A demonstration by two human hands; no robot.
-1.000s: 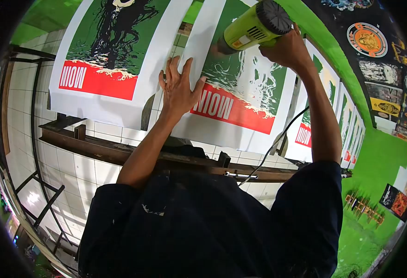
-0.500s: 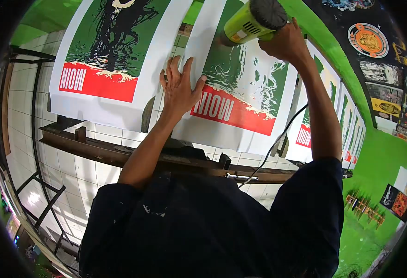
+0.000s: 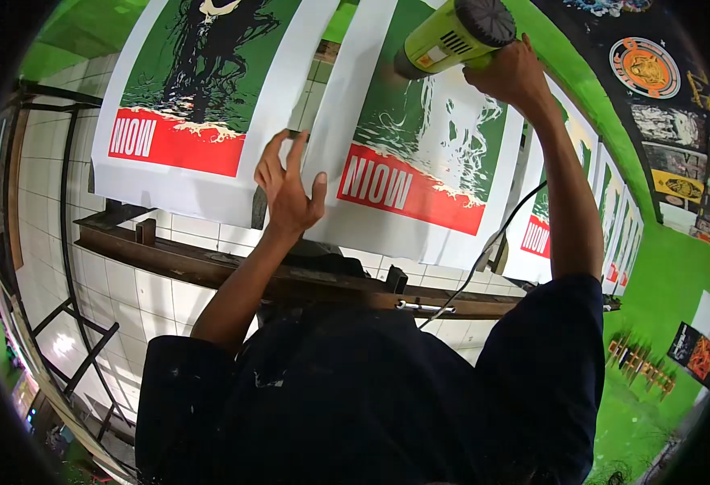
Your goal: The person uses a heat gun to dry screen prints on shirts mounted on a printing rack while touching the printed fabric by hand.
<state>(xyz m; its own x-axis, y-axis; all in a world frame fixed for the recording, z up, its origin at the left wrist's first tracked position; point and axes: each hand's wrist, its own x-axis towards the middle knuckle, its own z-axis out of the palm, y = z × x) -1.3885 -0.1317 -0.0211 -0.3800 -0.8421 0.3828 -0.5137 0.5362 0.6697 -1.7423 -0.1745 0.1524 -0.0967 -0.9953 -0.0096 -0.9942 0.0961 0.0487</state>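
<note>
My right hand [image 3: 512, 77] is wrapped round the handle of a lime-green heat gun [image 3: 452, 39] with a black end cap. Its nozzle points left, above a print [image 3: 427, 153] in green, white and red that lies in front of me. My left hand [image 3: 292, 190] has its fingers apart and holds nothing. It hovers at the left border of this print, over the gap beside a second print [image 3: 179, 141]; whether it touches the paper I cannot tell. The second print carries black figures on green above a red band with lettering.
A dark metal rail [image 3: 209, 271] runs along the near side of the prints, with a wrench [image 3: 425, 307] on it. The black power cord [image 3: 492, 240] crosses the right border of the print. More prints [image 3: 537, 234] stand in a row to the right. Black metal frames [image 3: 72, 323] are at left.
My left hand has drawn back left and down from the red band of the print. The heat gun has shifted slightly right in view, still in my right hand.
</note>
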